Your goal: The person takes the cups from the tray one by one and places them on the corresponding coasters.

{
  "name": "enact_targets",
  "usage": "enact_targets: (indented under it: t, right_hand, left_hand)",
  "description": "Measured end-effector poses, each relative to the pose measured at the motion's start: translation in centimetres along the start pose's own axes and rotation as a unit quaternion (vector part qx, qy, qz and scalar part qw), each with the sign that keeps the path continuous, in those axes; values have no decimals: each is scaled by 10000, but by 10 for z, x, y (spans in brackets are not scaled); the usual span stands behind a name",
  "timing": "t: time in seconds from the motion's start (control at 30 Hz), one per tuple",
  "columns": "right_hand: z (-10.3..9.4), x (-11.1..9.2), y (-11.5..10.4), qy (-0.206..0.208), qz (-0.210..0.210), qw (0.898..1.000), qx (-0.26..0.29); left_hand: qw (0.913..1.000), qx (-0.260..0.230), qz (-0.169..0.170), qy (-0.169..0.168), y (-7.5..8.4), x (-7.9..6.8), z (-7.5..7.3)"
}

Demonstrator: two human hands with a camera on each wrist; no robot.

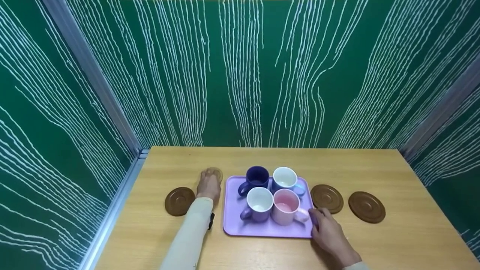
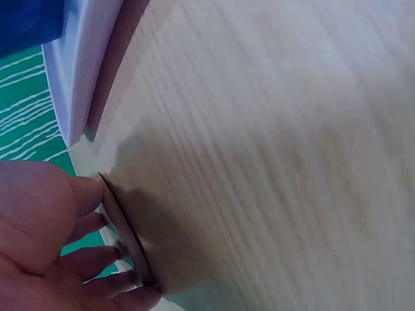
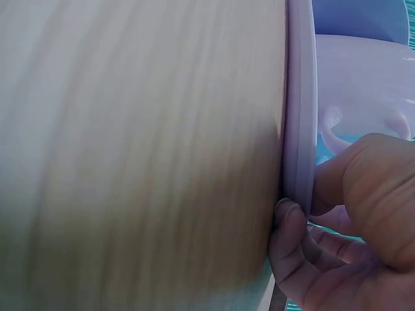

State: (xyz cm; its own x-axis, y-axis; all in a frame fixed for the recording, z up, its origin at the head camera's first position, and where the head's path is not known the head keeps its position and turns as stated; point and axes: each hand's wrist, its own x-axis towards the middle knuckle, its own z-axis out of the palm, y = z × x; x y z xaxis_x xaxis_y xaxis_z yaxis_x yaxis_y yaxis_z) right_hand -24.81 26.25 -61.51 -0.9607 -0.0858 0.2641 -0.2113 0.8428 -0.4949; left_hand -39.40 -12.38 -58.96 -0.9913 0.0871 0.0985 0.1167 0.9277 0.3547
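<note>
A round brown coaster (image 1: 217, 173) lies left of the purple tray (image 1: 270, 231), partly hidden under my left hand (image 1: 208, 186). In the left wrist view, the thumb and fingers hold the coaster (image 2: 133, 243) round its edge, close to the tabletop. On the tray stand a dark blue mug (image 1: 257, 174), a white-and-light-blue mug (image 1: 284, 178), a purple mug with a white inside (image 1: 259, 205) and a pink mug (image 1: 285, 208). My right hand (image 1: 330, 233) pinches the tray's right edge, with the thumb over the rim and the fingers at its underside.
Another brown coaster (image 1: 180, 201) lies left of my left forearm. Right of the tray are two more brown coasters, one near the tray (image 1: 327, 198) and one farther right (image 1: 366, 207). A green wall (image 1: 240, 75) with white wavy lines rises behind the wooden table (image 1: 187, 153).
</note>
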Motion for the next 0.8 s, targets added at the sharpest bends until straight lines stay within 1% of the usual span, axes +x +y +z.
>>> enact_targets:
  t: [0.2,0.4,0.6,0.67,0.8]
  right_hand:
    - [2,-1,2,49,-57,10000,-43]
    - [1,1,2,121,-105,9998,-73]
    - [1,1,0,32,-67,10000,-33]
    - [1,0,0,25,-49,10000,-21]
    - [1,-1,0,-20,4,10000,23]
  left_hand:
    - [9998,104,-147,-43,2,11,5]
    - [9997,22,-259,-31,8,20,4]
    - [9980,30,-524,-364,13,27,3]
    - [9976,-9,-591,-359,14,31,6]
    - [9987,-22,-493,-163,16,37,13]
